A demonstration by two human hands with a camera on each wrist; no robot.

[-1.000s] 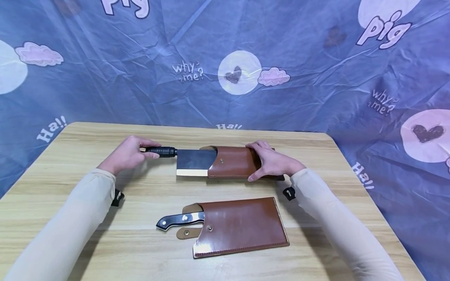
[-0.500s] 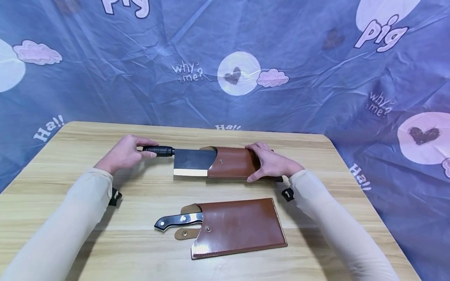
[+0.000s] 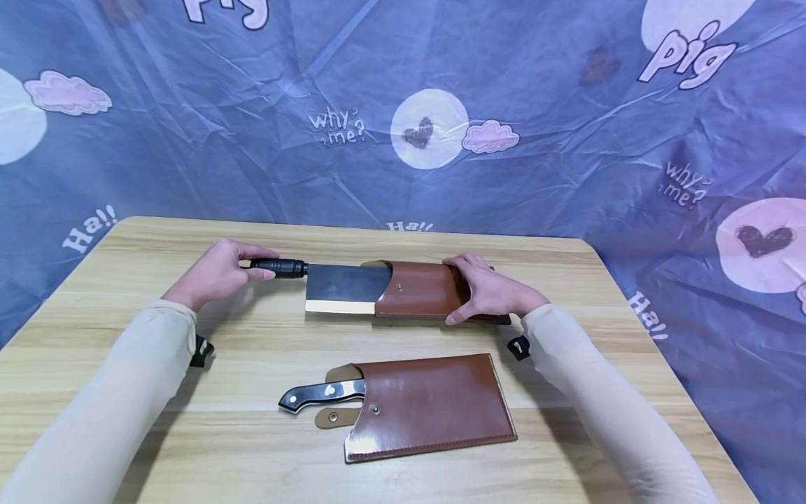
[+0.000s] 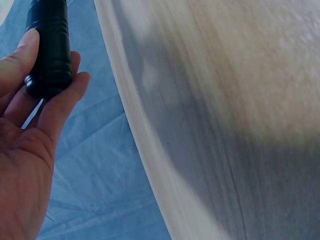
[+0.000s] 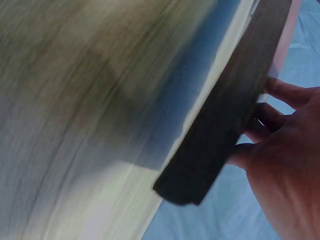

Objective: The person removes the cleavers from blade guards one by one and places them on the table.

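Note:
In the head view my left hand (image 3: pixel 217 274) pinches the end of the black ridged handle (image 3: pixel 280 267) of a cleaver. The left wrist view shows the thumb and fingers around that handle (image 4: pixel 49 47). The cleaver's dark blade (image 3: pixel 343 283), with a bright lower edge, lies partly inside a brown leather sheath (image 3: pixel 422 288). Across the right part of this sheath my right hand (image 3: pixel 488 287) grips it, thumb at the near edge and fingers at the far edge. In the right wrist view, fingers of the right hand (image 5: pixel 285 145) touch a long dark piece (image 5: pixel 215 115), too shadowed to identify surely.
Nearer me on the wooden table (image 3: pixel 239 455) lies a second brown leather sheath (image 3: pixel 434 406). A black riveted knife handle (image 3: pixel 321 395) sticks out of its left side, beside a loose snap strap (image 3: pixel 336 418). A blue printed cloth (image 3: pixel 252 161) hangs behind the table.
My left hand has drawn the cleaver slightly leftward, so more of the blade shows outside the sheath. The right hand and its sheath stay nearly in place.

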